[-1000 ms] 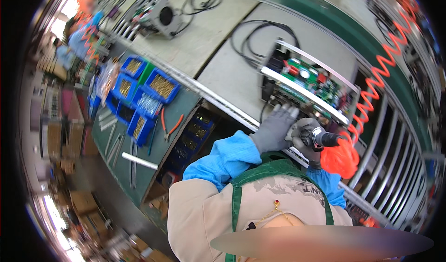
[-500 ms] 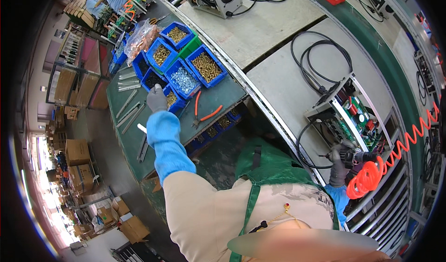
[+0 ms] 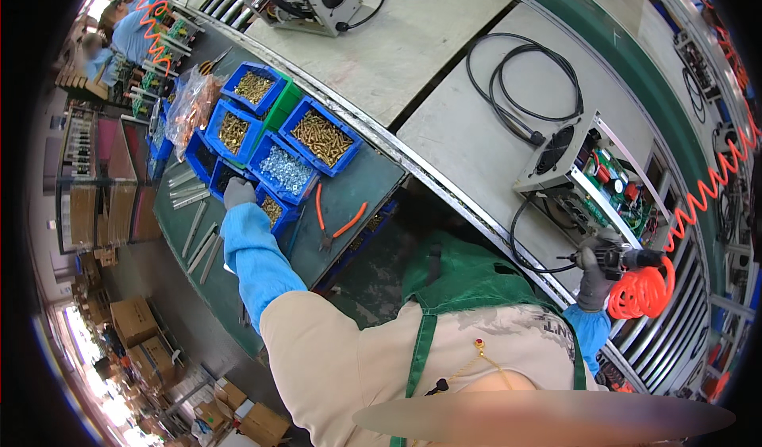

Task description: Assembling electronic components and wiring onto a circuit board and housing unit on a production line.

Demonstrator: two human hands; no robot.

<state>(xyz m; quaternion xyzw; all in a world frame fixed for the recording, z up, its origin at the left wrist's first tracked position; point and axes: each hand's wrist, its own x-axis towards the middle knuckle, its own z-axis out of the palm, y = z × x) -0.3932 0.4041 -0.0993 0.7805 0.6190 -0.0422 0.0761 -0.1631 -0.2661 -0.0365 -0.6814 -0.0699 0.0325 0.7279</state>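
Note:
My left hand (image 3: 239, 194), in a grey glove, reaches into a blue bin of small black screws (image 3: 225, 175); its fingertips are sunk among them and hidden. Around it stand blue bins of brass-coloured screws (image 3: 321, 138) and silvery screws (image 3: 284, 169). My right hand (image 3: 594, 276), also gloved, is wrapped round a dark power screwdriver (image 3: 615, 258) with a coiled orange air hose (image 3: 644, 290). The tool lies level beside an open metal-framed device (image 3: 611, 181) with circuit boards and a fan, its bit pointing left.
Orange-handled pliers (image 3: 324, 223) and metal strips (image 3: 205, 249) lie on the green bench (image 3: 373, 179). A black power cable (image 3: 524, 46) loops over the grey worktop. Another device (image 3: 305, 3) stands farther back. Rollers (image 3: 663, 344) run at the right; people work at the far left.
The whole view has shifted, so the bins and bench sit farther left. My left hand has gone deeper into the black screws. My right hand keeps hold of the power screwdriver.

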